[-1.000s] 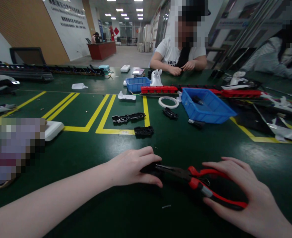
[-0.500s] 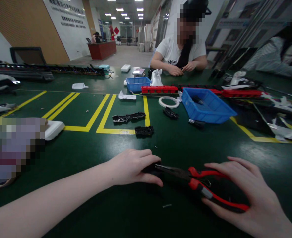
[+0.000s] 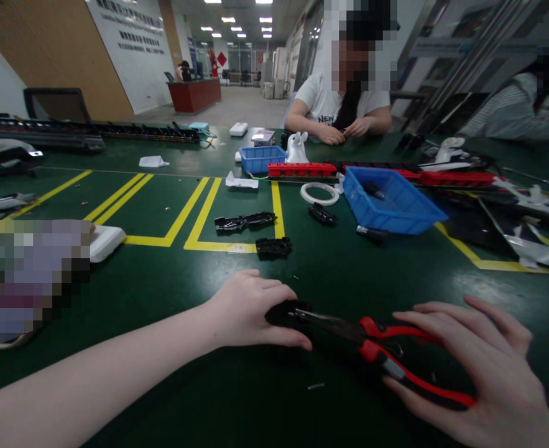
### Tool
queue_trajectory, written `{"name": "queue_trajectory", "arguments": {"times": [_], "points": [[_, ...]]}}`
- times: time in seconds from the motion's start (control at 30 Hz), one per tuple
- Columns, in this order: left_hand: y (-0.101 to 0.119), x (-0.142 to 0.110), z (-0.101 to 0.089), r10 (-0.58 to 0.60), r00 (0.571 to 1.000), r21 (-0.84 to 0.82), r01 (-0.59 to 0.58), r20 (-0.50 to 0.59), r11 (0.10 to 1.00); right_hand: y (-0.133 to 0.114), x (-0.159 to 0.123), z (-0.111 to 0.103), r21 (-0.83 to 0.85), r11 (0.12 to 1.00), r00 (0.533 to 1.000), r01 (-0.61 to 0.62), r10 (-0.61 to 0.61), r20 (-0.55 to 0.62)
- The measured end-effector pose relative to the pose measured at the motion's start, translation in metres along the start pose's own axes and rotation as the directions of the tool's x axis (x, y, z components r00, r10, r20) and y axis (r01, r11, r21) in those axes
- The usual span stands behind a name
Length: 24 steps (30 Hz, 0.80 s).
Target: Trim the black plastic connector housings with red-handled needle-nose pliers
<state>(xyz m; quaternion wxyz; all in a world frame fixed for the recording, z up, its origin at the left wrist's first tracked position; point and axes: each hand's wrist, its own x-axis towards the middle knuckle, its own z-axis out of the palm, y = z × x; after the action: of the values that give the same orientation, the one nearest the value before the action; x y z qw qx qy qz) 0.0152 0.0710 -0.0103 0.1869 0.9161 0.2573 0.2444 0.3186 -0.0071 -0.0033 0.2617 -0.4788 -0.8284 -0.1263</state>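
My left hand (image 3: 255,311) is closed around a small black plastic part (image 3: 289,314), pinched between thumb and fingers just above the table. My right hand (image 3: 484,361) holds red-and-black needle-nose pliers (image 3: 372,339), its fingers and thumb on the spread handles. The tips of the pliers reach the black part at my left hand; what exactly they grip is too dark to make out. A small thin sliver (image 3: 316,386) lies on the table below the pliers. Beyond my hands lie more black plastic parts (image 3: 273,246), one long and several short.
A blue bin (image 3: 395,214) with black pieces inside stands right of centre, next to a white ring roll (image 3: 319,193). Behind are a smaller blue bin (image 3: 262,163) and red strips (image 3: 302,169). A white box (image 3: 106,242) sits at left. A person (image 3: 339,106) works across the table.
Both hands and the pliers sit slightly further right in view, and more of the black part shows at my left hand. The fingers of my right hand are a little more raised.
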Motion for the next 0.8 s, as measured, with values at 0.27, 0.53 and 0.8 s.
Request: {"name": "queue_trajectory", "arguments": {"times": [0.27, 0.53, 0.8], "points": [[-0.0017, 0.0006, 0.0027, 0.063, 0.998, 0.107, -0.061, -0.014, 0.992, 0.0039, 0.0004, 0.0020, 0.068, 0.997, 0.999, 0.034, -0.036, 0.026], [-0.0042, -0.0013, 0.0076, 0.131, 0.990, 0.213, -0.118, -0.048, 0.970, 0.0032, 0.0009, 0.0037, 0.136, 0.991, 0.998, 0.004, -0.011, 0.057], [-0.0060, -0.0015, 0.0069, 0.163, 0.986, 0.198, -0.164, 0.021, 0.967, 0.0034, -0.0007, 0.0040, 0.137, 0.991, 0.999, 0.004, -0.009, 0.042]]}}
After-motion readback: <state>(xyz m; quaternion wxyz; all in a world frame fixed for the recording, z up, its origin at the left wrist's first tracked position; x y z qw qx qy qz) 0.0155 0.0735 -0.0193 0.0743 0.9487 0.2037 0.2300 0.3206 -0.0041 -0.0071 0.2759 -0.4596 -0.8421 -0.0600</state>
